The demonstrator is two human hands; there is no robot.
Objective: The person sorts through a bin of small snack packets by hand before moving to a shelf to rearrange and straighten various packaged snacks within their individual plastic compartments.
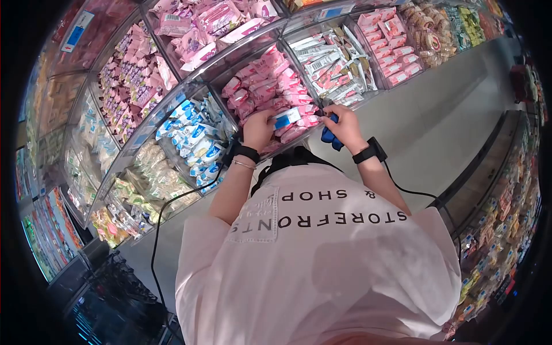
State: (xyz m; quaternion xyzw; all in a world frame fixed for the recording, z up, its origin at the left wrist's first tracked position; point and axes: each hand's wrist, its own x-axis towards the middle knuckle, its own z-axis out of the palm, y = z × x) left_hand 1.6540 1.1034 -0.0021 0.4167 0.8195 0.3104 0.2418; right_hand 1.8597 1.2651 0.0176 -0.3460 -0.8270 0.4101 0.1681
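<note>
My left hand (259, 129) is at the front of a bin of pink wrapped snacks (264, 86), its fingers bent at the left end of a blue and white label (287, 118). What those fingers hold, if anything, is too small to tell. To the right, my right hand (344, 125) is closed around a dark blue item (332, 137), beside the bin's front right corner. Its thumb and finger come near the right end of the pink packets. Both wrists wear black bands with cables.
Blue and white packets (195, 138) fill the bin on the left, and white and green sticks (333, 63) the one on the right. More clear bins of wrapped snacks rise behind. Grey floor (425, 132) shows at the right, before another stocked shelf (500, 230).
</note>
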